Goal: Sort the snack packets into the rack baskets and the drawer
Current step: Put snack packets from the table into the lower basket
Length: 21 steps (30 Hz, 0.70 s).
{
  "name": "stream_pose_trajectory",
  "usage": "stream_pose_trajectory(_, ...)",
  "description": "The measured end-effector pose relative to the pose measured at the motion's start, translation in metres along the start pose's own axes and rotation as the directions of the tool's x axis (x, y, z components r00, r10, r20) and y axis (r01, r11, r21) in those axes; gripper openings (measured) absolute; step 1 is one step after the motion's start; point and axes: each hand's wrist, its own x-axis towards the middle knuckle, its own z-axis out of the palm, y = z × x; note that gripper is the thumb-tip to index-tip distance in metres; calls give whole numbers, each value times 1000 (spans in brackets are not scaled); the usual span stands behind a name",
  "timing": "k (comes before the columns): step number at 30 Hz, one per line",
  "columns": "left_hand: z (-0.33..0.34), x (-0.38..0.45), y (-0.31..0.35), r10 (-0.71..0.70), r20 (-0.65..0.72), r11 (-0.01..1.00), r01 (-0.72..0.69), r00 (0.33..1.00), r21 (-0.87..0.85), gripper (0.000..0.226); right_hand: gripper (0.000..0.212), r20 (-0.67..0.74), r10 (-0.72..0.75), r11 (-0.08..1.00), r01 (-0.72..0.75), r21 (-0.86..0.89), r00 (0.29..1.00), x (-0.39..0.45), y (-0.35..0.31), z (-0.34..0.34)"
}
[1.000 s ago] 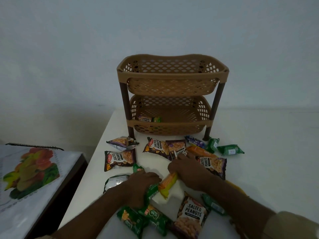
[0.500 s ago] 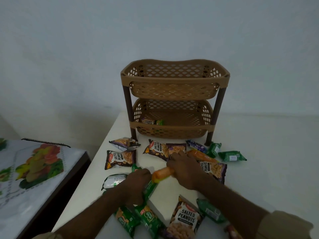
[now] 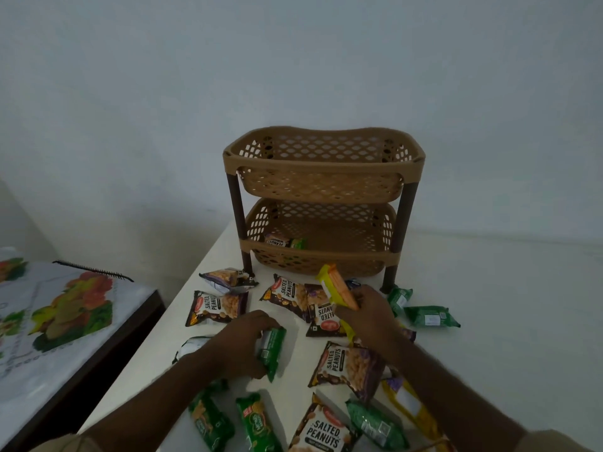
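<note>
A tan two-tier rack stands at the table's far side, its upper basket [image 3: 321, 164] showing nothing inside and its lower basket [image 3: 326, 254] holding two packets [image 3: 284, 241] at the left. My right hand [image 3: 368, 313] grips an orange-and-yellow packet [image 3: 337, 287], raised in front of the lower basket. My left hand [image 3: 241, 344] is closed around a green packet [image 3: 272, 350] just above the table. Several salted peanut packets [image 3: 217, 306] and green packets [image 3: 430, 316] lie scattered on the white table [image 3: 489, 321]. No drawer is in view.
A lower side table [image 3: 65, 321] with a fruit-print cover stands to the left, past the white table's left edge. A plain wall rises behind the rack. More packets [image 3: 326, 429] crowd the near edge between my forearms.
My right hand has lifted the orange-and-yellow packet up and toward the rack. My left hand has let go of that packet and closed on a green one.
</note>
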Motion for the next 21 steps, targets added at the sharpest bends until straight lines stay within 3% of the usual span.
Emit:
stream_pose_trajectory(2, -8, 4, 3, -4, -43, 999, 2, 999, -46, 83, 24, 8, 130, 978, -129, 166, 992, 7, -2, -3)
stream_pose_trajectory(5, -24, 14, 6, -5, -82, 995, -3, 997, -98, 85, 34, 103, 240, 863, -261, 434, 965, 18, -9, -4)
stream_pose_trajectory(9, -52, 38, 13, 71, -170, 988, -93, 983, -126, 73, 29, 147, 293, 753, -323, 573, 945, 33, -23, -5)
stream_pose_trajectory(12, -69, 61, 14, 112, -240, 972, -156, 964, -174, 67, 4, 175, 368, 549, -365, 752, 913, 46, -33, -7)
stream_pose_trajectory(14, -76, 80, 12, 112, -264, 956, -176, 958, -234, 70, 8, 195, 390, 440, -368, 819, 900, 56, -38, -9)
stream_pose_trajectory(18, -85, 121, 8, 75, -291, 908, -186, 954, -377, 73, 15, 13, 425, 660, -320, 680, 905, 83, -40, -12)
stream_pose_trajectory(21, -90, 153, 6, 80, -317, 896, -207, 945, -393, 78, 18, -66, 385, 749, -270, 605, 921, 100, -42, -13)
